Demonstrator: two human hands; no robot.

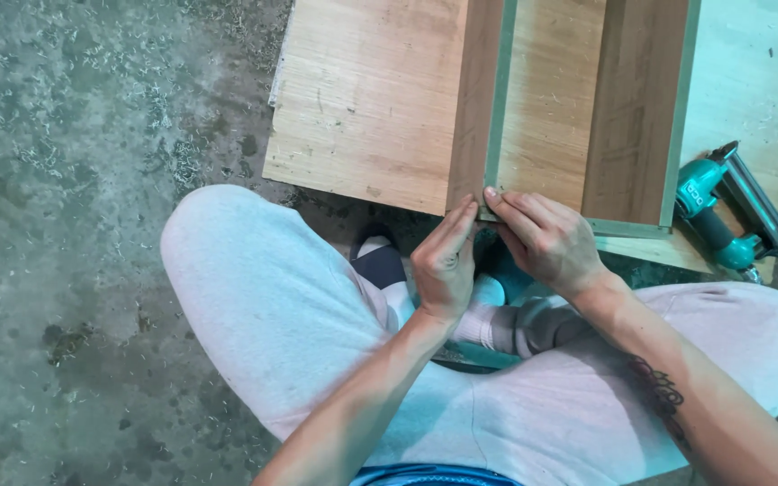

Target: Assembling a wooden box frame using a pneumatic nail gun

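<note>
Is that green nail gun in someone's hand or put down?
Put down. The nail gun lies on its side on a board, apart from both hands at the box corner.

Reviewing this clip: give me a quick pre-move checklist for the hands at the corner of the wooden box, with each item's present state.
1. Left hand on the box's near corner: ok, fingertips press the upright side panel.
2. Right hand on the same corner: ok, fingers lie along the front edge strip.
3. Corner joint flush: cannot tell, fingers cover it.
4. Nail gun within reach: ok, lying beside the box, untouched.
5. Both hands free of tools: ok.
</note>
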